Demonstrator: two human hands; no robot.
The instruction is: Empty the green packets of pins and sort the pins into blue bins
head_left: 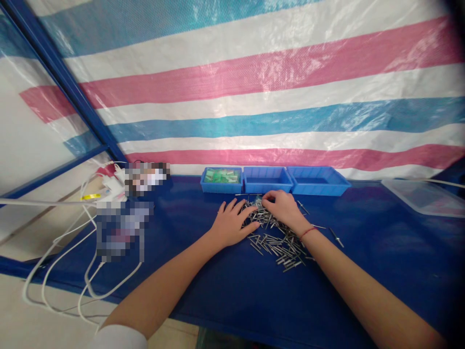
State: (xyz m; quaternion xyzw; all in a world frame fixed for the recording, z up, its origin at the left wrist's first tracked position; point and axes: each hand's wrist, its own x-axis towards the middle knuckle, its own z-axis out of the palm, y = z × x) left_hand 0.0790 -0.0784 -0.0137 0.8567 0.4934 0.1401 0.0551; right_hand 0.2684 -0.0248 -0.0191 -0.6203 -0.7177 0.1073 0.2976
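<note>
Bins [268,184] stand behind rivets [276,248], one holding green pieces [222,175]; left grip [228,226] splayed, right grip [285,207] curled, hold unclear.

Bright light throws patchy glare across the striped sheet [254,87].

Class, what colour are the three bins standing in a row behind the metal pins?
All three bins are blue, best seen in the head view.

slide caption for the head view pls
Two hands at a pile of thin metal pieces, three blue bins behind.
</note>
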